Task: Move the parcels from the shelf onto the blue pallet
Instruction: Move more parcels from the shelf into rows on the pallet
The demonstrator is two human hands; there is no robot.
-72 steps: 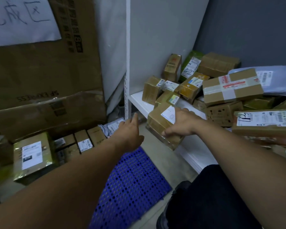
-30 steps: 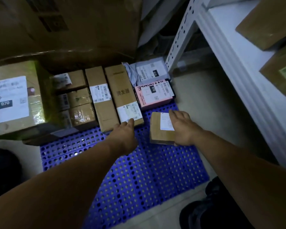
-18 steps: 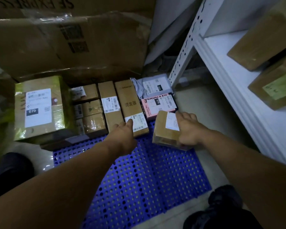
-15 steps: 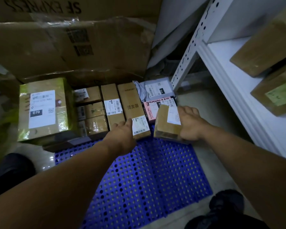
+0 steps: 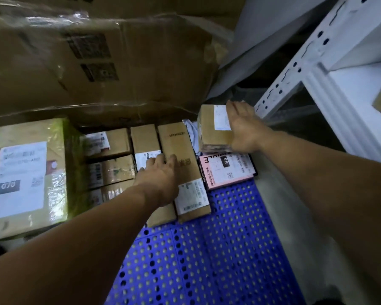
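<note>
Glossy plastic pallet (image 5: pixel 218 249), tape-wrapped cardboard parcel (image 5: pixel 211 126)

The right hand (image 5: pixel 243 128) has carried the small parcel (image 5: pixel 211 128) off the shelf (image 5: pixel 350 84), down to the blue pallet (image 5: pixel 207 249). It has since lifted it to the pallet's far right corner, past the pink box (image 5: pixel 227 170). The left hand (image 5: pixel 161 179) has slid farther up the long brown box (image 5: pixel 180 155).
</note>
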